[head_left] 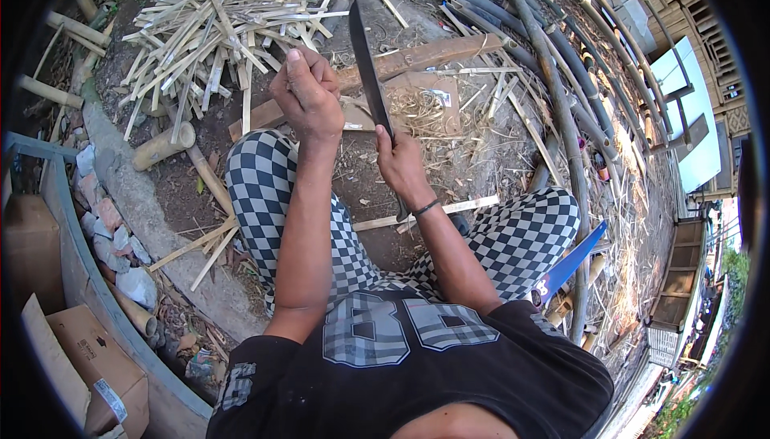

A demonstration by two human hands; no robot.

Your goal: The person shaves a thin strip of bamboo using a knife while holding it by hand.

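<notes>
My right hand (403, 168) is wrapped round the handle of a machete (366, 62), whose long dark blade points up and away from me. To its left, my left hand (306, 94) is raised with fingers curled and thumb on top; whatever it may grip is hidden. Beneath and beyond both hands lies a wooden beam (429, 53), slanting across the ground. Thin curled shavings (425, 114) rest on a flattened piece of cardboard (451, 86) just right of the blade. A single pale strip (473, 205) lies on the ground between my knees.
A large heap of split bamboo strips (216, 30) covers the ground at the far left. Long dark poles (553, 62) run along the right. A cut bamboo piece (164, 146) lies at left, near a low wall (72, 214) and cardboard boxes (100, 351). A blue-bladed saw (573, 262) is beside my right knee.
</notes>
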